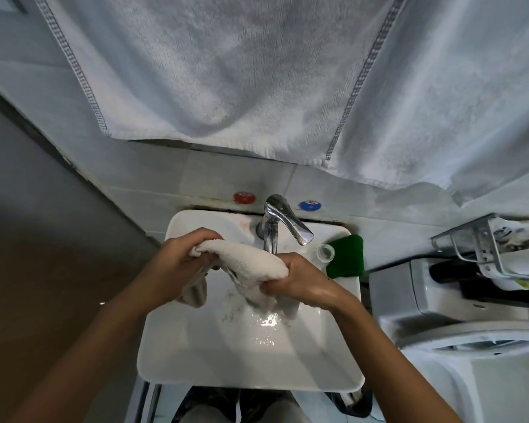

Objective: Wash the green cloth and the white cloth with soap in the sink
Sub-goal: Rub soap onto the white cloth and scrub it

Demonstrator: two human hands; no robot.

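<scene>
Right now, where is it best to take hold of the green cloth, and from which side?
Probably from above, at the near edge of the green cloth: it lies flat on the sink rim's right back corner, with a small clear cup against its left side.

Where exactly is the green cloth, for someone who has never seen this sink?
Start at the white sink and its chrome faucet. On the sink's back right corner, right of the faucet, the green cloth lies folded beside a small clear cup. It is the only dark green thing there; the cloth in the hands is white.
</scene>
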